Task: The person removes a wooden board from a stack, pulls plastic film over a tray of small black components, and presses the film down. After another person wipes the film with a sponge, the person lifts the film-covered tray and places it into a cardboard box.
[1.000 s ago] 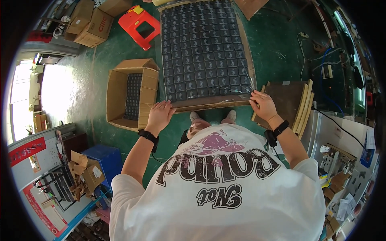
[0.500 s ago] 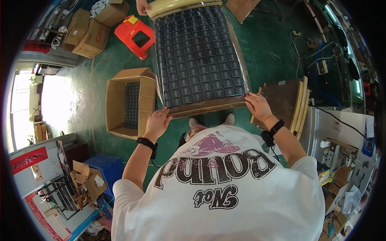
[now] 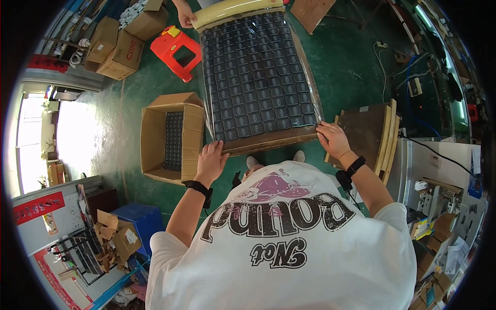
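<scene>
A brown board [image 3: 274,140] in front of me bears close rows of small black square pieces [image 3: 261,77], each with a pale oval mark. Clear plastic film [image 3: 311,92] lies stretched over them, running from a yellowish roll [image 3: 235,12] at the far end. My left hand [image 3: 211,161] is closed on the film at the near left corner, fingertips at the board's edge. At the near right corner my right hand [image 3: 335,138] pinches the film between thumb and fingers. Another person's hand [image 3: 186,16] holds the roll's far left end.
An open cardboard box [image 3: 199,137] with more black squares inside stands left of the board. Beyond it is a red plastic stool [image 3: 178,51]. Stacked wooden-edged boards [image 3: 361,132] lie to the right. My shoes [image 3: 298,156] show beneath the board's near edge.
My left hand has shifted slightly right and nearer, and its thumb now stands out more. The board and surroundings sit slightly lower in view. My right hand keeps its place at the corner.
</scene>
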Available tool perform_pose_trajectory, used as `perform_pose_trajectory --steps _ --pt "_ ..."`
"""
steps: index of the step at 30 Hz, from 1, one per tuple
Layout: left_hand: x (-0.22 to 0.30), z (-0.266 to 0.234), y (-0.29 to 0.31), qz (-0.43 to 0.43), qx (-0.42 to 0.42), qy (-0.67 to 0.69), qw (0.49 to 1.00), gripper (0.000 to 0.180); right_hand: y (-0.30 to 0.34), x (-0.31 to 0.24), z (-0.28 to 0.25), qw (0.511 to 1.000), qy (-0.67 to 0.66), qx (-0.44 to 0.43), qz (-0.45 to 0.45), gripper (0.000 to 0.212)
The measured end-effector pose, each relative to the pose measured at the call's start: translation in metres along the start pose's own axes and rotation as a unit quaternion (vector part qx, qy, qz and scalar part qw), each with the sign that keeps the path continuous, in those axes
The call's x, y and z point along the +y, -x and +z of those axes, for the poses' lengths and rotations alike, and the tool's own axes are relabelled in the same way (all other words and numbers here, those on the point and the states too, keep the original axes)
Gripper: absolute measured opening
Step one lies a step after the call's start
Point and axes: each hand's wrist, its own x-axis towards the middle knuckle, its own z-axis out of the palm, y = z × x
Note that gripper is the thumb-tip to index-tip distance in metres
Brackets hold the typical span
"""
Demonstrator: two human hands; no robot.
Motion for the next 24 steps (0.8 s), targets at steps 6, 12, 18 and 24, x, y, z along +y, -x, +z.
perform_pose_trajectory --steps 6,12,18,24 --pt "0.0016 0.0008 0.0034 -0.018 0.012 -0.012 1.000 0.046 -0.0003 -0.0018 -0.0003 1.000 -0.002 0.009 -0.002 0.016" --pt "-0.0043 0.0071 0.0059 -0.017 0.004 -0.021 1.000 0.048 -0.0002 -0.0015 0.0010 1.000 0.002 0.008 -0.001 0.016" --pt "-0.0060 0.0080 0.0063 -0.022 -0.003 -0.006 1.000 0.049 -0.0001 -0.0030 0.0004 1.000 -0.003 0.019 -0.002 0.014" --pt "-0.0051 0.0070 0.0061 -0.023 0.003 0.003 1.000 0.053 -0.0006 -0.0036 0.0013 0.999 -0.018 0.035 -0.002 0.012"
